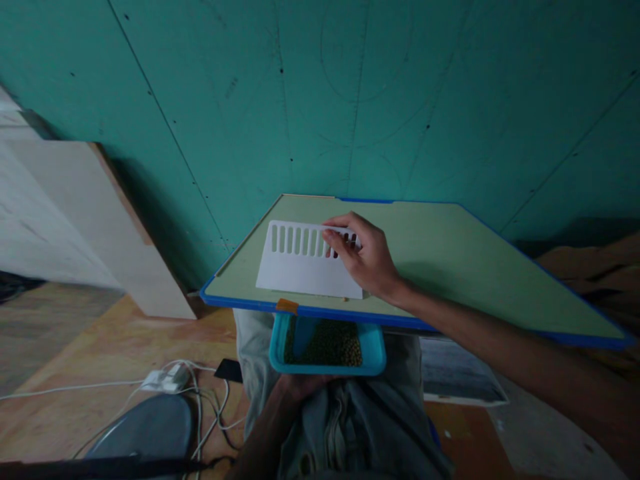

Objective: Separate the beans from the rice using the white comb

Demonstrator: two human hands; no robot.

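Observation:
My right hand [365, 257] grips the upper right edge of a white slotted scraper [300, 272], thumb in front and fingers over the slots. The scraper's lower edge meets the pale green tabletop [435, 260] near its front rim. A few small bits lie by that edge. Just below the rim, a blue plastic tray [325, 369] sits above my lap. Small green grains [325, 343] cover much of its bottom, with tan grains [353, 352] at the right end. My left hand [303, 385] holds the tray from underneath, its fingers mostly hidden.
Blue edging [400, 322] runs round the table, with an orange tape piece [287, 306] at the front. A green wall [320, 100] stands behind. White cables and a power strip [167, 379] lie on the floor left, near a grey stool [147, 427]. Boards [100, 220] lean at left.

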